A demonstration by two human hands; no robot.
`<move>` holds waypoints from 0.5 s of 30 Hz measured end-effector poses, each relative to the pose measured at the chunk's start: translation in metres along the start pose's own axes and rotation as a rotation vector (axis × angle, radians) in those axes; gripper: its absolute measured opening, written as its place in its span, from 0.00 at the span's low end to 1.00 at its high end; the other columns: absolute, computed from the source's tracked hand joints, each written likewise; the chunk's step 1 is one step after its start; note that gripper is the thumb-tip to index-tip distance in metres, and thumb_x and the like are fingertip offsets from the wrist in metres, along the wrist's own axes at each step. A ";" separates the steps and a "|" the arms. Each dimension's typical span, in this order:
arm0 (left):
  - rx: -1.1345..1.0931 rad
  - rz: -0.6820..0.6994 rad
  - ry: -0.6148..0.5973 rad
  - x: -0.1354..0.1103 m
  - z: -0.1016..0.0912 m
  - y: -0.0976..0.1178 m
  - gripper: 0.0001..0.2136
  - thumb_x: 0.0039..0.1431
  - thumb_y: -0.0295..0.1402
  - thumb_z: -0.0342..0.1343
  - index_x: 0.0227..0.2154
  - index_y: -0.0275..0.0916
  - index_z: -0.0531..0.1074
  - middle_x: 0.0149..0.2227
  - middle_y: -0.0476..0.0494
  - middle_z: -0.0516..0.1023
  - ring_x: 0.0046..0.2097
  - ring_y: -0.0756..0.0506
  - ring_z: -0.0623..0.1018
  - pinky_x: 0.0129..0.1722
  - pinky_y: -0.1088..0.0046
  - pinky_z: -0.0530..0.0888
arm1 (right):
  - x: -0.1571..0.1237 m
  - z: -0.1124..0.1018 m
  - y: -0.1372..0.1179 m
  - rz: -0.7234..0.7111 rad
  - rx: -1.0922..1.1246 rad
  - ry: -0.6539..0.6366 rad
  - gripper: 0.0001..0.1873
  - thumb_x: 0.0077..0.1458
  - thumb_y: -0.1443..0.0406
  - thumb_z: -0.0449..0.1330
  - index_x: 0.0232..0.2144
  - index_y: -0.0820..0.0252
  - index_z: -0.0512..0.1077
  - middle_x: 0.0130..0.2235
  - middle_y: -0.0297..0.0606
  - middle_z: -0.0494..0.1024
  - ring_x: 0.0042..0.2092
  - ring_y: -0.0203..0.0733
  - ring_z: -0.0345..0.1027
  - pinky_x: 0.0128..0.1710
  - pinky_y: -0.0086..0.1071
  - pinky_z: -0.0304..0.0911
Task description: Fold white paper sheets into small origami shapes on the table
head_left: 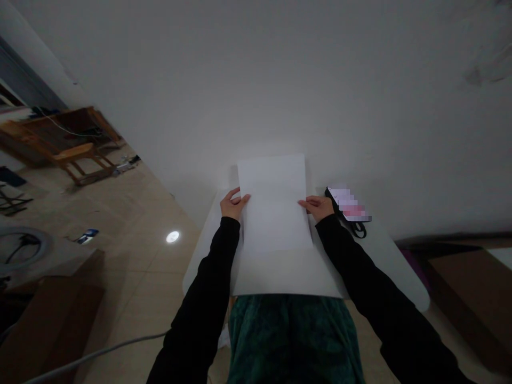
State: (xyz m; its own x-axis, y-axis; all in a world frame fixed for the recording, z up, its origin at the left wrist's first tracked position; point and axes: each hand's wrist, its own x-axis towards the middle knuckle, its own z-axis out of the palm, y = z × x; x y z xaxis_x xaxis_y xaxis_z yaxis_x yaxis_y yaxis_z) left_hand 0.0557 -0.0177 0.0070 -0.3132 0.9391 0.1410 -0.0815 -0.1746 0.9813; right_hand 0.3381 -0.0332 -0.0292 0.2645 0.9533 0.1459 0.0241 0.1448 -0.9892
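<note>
A white sheet of paper (275,205) is held up over a white table (400,266), its top edge near the wall. My left hand (233,204) pinches the sheet's left edge, thumb on top. My right hand (319,207) pinches the right edge at about the same height. Both arms are in black sleeves. A second, larger white sheet (286,277) lies flat on the table beneath, reaching the near edge.
A phone (347,205) with a black cord lies on the table just right of my right hand. A plain white wall stands close behind the table. To the left are a tiled floor, a wooden bench (74,154) and a brown cabinet (52,314).
</note>
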 end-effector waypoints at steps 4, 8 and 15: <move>0.042 -0.029 0.003 0.005 0.000 -0.009 0.25 0.31 0.44 0.73 0.31 0.31 0.77 0.20 0.48 0.77 0.21 0.53 0.71 0.22 0.77 0.68 | 0.004 0.001 0.001 0.008 0.018 0.094 0.23 0.27 0.50 0.73 0.21 0.59 0.74 0.20 0.35 0.77 0.23 0.39 0.70 0.22 0.35 0.69; 0.044 -0.052 -0.040 0.008 0.000 -0.020 0.22 0.28 0.43 0.74 0.23 0.32 0.76 0.21 0.47 0.77 0.22 0.53 0.70 0.21 0.77 0.67 | 0.006 0.002 -0.002 0.027 0.045 0.119 0.24 0.25 0.49 0.73 0.22 0.59 0.74 0.22 0.36 0.78 0.24 0.41 0.71 0.24 0.37 0.71; 0.060 -0.032 -0.010 0.007 0.002 -0.015 0.18 0.30 0.38 0.74 0.23 0.32 0.77 0.22 0.46 0.77 0.25 0.51 0.73 0.28 0.74 0.72 | 0.005 0.001 -0.008 0.038 0.057 0.130 0.26 0.23 0.49 0.74 0.22 0.60 0.74 0.21 0.36 0.77 0.23 0.41 0.70 0.23 0.37 0.70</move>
State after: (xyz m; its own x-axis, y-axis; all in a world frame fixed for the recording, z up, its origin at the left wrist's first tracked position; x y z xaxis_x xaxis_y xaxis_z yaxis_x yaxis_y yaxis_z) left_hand 0.0568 -0.0079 -0.0065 -0.3018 0.9470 0.1100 -0.0341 -0.1260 0.9914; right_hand 0.3382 -0.0292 -0.0207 0.3865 0.9167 0.1013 -0.0419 0.1272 -0.9910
